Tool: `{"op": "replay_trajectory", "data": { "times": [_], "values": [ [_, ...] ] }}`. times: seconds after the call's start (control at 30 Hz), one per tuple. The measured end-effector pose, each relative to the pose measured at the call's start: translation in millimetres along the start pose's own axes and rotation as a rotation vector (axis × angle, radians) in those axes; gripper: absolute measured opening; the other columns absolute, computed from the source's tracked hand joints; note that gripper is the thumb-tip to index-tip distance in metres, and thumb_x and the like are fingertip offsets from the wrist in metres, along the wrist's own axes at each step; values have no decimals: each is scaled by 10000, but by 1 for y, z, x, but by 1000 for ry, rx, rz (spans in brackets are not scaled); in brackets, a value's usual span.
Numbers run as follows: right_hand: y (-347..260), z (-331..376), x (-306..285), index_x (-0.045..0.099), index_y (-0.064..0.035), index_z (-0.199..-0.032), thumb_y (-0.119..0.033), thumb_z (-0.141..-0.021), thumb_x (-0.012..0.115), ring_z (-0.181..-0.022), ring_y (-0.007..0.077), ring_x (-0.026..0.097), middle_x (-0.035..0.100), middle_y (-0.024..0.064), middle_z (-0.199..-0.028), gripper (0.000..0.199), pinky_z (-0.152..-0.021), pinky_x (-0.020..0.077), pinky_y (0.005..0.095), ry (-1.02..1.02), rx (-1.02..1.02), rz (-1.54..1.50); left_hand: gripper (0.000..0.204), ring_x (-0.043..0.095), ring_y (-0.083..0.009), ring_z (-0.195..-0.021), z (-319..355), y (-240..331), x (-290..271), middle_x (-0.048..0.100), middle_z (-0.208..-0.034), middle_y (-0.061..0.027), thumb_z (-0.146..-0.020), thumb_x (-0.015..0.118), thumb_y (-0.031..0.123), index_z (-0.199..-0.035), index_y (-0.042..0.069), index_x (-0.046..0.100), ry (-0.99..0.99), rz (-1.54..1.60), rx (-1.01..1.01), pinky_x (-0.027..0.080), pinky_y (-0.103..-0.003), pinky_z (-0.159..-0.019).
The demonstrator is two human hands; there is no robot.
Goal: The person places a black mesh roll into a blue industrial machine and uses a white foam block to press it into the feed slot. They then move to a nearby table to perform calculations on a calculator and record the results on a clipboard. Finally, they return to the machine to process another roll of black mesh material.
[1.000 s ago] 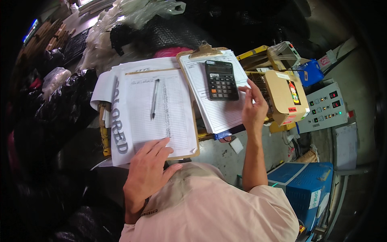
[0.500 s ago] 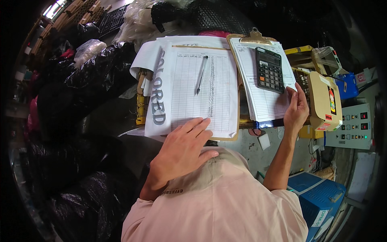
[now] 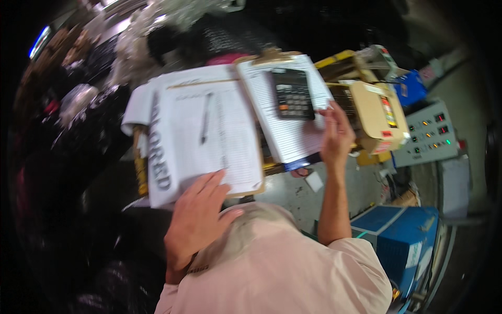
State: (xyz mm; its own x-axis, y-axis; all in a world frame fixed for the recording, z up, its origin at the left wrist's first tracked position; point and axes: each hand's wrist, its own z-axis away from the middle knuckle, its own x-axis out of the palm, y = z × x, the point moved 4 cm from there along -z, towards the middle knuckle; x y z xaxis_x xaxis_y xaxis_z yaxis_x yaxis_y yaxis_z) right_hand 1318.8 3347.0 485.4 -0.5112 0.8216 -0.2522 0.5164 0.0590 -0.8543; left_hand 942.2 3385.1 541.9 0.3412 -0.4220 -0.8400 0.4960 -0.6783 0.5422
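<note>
Reading the clock from mid-view, I see the left hand (image 3: pixel 196 214) between seven and eight, fingers extended and grasping nothing, their tips over the lower edge of the left sheet (image 3: pixel 238 167). The right hand (image 3: pixel 337 133) is between two and three, half-curled at the right margin of the clipboard (image 3: pixel 272 56); whether it pinches the papers, I cannot tell. The calculator (image 3: pixel 293 94) lies on that clipboard at one o'clock; the pen (image 3: pixel 206 118) lies on the left sheet at ten.

My worry is tilt: if either stack tips, I judge the calculator or pen could slide, since I see nothing pinning them. A brush from the right fingers might nudge the calculator too.

The calculator covers part of the lined form. A cardboard box (image 3: pixel 368 112) at two crowds the right hand's outer side. Farther out I have a grey control panel (image 3: pixel 426 141) at three, a blue machine (image 3: pixel 387 235) at four and black plastic (image 3: pixel 99 136) at nine.
</note>
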Motion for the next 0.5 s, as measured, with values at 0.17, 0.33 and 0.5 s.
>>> {"op": "replay_trajectory", "data": {
  "times": [0.17, 0.33, 0.5],
  "values": [
    [-58, 0, 3, 738, -105, -1413, -87, -1080, 616, -1306, 262, 628, 837, 29, -1047, 355, -1195, 375, 459, -41, -239, 413, 485, 604, -383, -1373, -5, -3, -1, 671, -1489, -178, -919, 841, 372, -1227, 9, 751, 32, 9, 14, 532, -485, -1086],
    [-56, -4, 12, 706, -123, -1460, -82, -1079, 608, -1415, 289, 590, 835, 10, -1055, 396, -1246, 299, 566, -156, -313, 662, 488, 607, -382, -1364, -6, -3, -2, 672, -1474, -183, -925, 838, 381, -1217, 1, 748, 33, 2, 26, 531, -483, -1087],
    [-75, -18, 39, 688, -138, -1497, -86, -1106, 572, -1486, 285, 549, 838, 8, -1076, 411, -1302, 236, 578, -258, -345, 508, 498, 612, -377, -1351, -5, -3, -3, 666, -1463, -196, -936, 832, 385, -1220, -15, 746, 32, -14, 36, 530, -471, -1097]
  ]
}}
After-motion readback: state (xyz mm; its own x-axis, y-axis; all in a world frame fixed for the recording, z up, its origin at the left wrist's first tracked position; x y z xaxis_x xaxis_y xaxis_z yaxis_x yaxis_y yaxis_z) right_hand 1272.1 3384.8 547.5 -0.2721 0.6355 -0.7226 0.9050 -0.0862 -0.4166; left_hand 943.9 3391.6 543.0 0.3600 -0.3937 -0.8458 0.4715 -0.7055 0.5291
